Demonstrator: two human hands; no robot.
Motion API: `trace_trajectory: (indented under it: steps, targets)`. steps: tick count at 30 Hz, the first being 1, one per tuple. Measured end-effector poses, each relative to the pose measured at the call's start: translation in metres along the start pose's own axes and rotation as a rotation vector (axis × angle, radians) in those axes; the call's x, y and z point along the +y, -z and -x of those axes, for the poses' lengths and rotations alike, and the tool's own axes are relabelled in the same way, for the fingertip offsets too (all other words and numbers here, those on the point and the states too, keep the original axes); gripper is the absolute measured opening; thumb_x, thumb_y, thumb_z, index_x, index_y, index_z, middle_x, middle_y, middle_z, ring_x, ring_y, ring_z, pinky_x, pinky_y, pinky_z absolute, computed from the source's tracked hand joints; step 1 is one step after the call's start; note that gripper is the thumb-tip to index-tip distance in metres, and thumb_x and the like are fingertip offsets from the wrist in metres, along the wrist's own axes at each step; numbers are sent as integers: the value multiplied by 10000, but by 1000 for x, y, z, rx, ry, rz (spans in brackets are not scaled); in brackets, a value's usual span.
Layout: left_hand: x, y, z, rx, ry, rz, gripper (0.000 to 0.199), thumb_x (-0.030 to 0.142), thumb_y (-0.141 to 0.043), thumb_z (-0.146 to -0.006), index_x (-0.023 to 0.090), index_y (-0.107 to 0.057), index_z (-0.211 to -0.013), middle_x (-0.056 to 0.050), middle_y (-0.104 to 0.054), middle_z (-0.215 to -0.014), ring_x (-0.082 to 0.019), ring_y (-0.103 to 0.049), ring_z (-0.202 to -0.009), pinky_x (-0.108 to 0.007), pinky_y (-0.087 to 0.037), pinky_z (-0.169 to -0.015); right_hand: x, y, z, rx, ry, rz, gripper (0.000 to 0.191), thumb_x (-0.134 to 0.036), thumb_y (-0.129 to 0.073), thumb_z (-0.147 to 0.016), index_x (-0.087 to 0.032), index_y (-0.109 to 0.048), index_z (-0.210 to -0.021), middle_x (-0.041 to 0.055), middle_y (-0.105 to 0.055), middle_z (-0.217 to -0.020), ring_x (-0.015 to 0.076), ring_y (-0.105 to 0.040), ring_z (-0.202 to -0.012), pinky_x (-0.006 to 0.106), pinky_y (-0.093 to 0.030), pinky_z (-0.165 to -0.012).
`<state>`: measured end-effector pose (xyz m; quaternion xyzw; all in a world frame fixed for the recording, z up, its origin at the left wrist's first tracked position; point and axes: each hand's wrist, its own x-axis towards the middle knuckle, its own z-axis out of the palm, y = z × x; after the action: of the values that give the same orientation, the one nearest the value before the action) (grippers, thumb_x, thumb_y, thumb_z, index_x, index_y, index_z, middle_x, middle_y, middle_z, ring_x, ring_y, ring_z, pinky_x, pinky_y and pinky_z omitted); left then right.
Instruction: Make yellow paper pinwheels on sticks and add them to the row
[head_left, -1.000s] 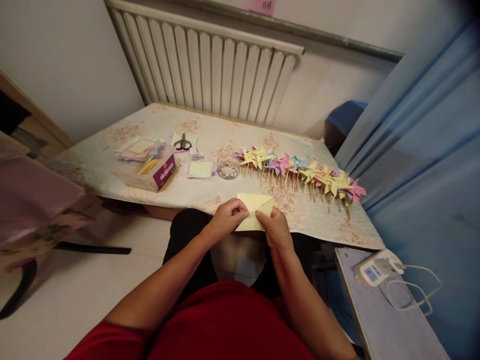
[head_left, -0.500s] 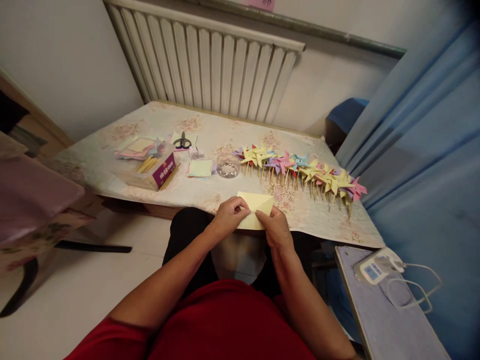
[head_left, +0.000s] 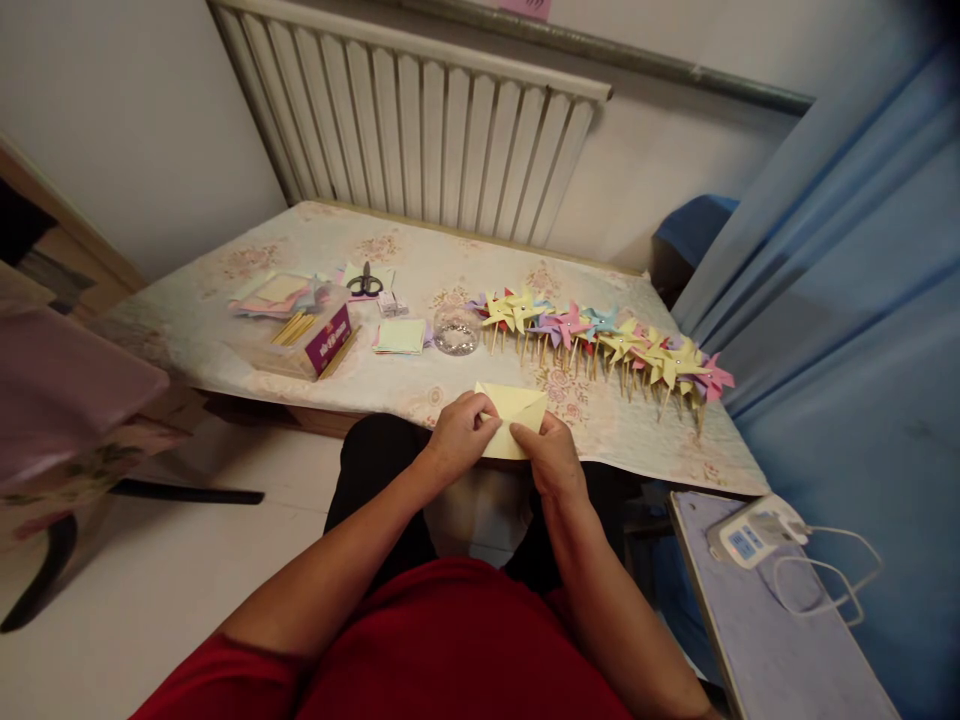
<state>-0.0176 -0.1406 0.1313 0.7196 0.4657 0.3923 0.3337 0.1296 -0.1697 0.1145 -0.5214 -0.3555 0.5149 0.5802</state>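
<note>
A square sheet of pale yellow paper [head_left: 513,401] is held at the table's front edge, above my lap. My left hand [head_left: 459,436] is closed on its left side, thumb and fingers pinched near the middle. On the right side, my right hand [head_left: 553,448] grips the sheet with the thumb on top; its fingers are hidden behind. Cut or crease lines run in from the paper's corners. Beyond the paper stand a round clear container [head_left: 456,336] of small shiny pieces and a stack of pale green paper squares [head_left: 400,337].
Several paper pinwheels [head_left: 570,325] on sticks stand in a long row at the right. To the left are a clear box [head_left: 279,355] of wooden sticks, black scissors [head_left: 365,283] and coloured paper sheets [head_left: 279,291]. A white power strip [head_left: 757,535] lies on a side surface.
My left thumb and fingertips have drawn slightly away from the right thumb near the sheet's middle. The paper's lower left part shows a little differently; the rest stays in place.
</note>
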Motion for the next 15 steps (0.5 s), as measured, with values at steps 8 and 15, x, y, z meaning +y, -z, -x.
trace_trajectory:
  steps: [8,15]
  targets:
    - [-2,-2,1,22,-24,-74,140,103,-584,-803,191,-551,-700,7,-531,-744,-146,-488,-707,-288,-379,-704,6,4,-2,-20,15,37,306,-311,-791,-596,-174,-733,-862,17,-763,-778,189,-668,-654,283,-523,-627]
    - [-1,-4,4,42,-48,-113,127,104,-564,-810,189,-550,-717,10,-522,-751,-139,-483,-695,-289,-387,-703,16,3,-6,45,54,144,333,-384,-786,-618,-163,-723,-859,5,-731,-734,180,-637,-639,286,-514,-619]
